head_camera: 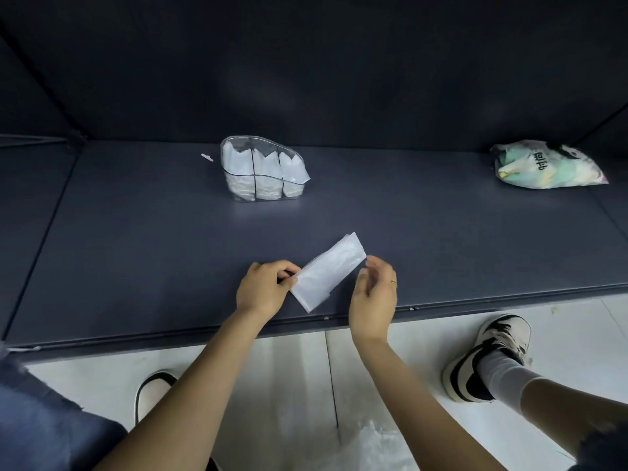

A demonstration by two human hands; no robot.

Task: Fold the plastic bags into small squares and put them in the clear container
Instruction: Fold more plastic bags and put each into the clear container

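Note:
A white plastic bag (pixel 329 270), folded into a long narrow strip, lies slanted on the dark shelf near its front edge. My left hand (pixel 263 288) pinches the strip's near left end between thumb and fingers. Just right of the strip my right hand (pixel 373 294) hovers with relaxed fingers, fingertips close to the strip's far right edge and holding nothing. The clear container (pixel 263 169) stands farther back at the centre, divided into compartments that hold folded white bags.
A colourful printed bag (pixel 547 164) lies at the back right of the dark shelf (pixel 136 249). A small white clip (pixel 207 157) sits left of the container. More crumpled clear plastic (pixel 370 447) lies on the white floor between my feet.

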